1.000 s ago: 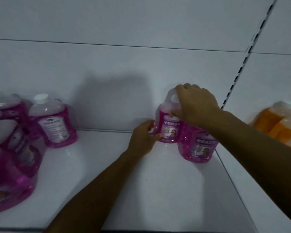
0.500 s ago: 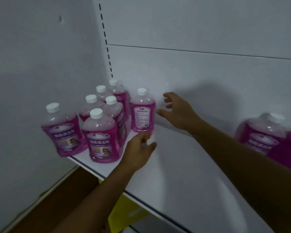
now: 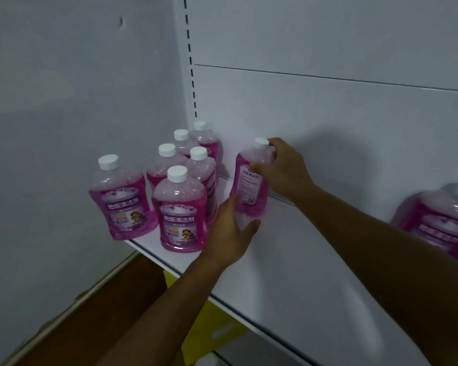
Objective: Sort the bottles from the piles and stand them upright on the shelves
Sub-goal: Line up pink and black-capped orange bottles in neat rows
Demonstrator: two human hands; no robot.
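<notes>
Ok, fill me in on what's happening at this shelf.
A person is stocking pink bottles on a white shelf. The right hand grips the neck and shoulder of one pink bottle standing by the back panel, its back label facing out, while the left hand is open at its base. Six more bottles stand upright in a cluster at the left end, and another sits at far right.

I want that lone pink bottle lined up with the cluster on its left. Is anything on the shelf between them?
Nothing visible stands on the shelf in the gap. Only the left hand sits there, at the lone bottle base, while the right hand grips its shoulder. The cluster stands just beyond.
</notes>
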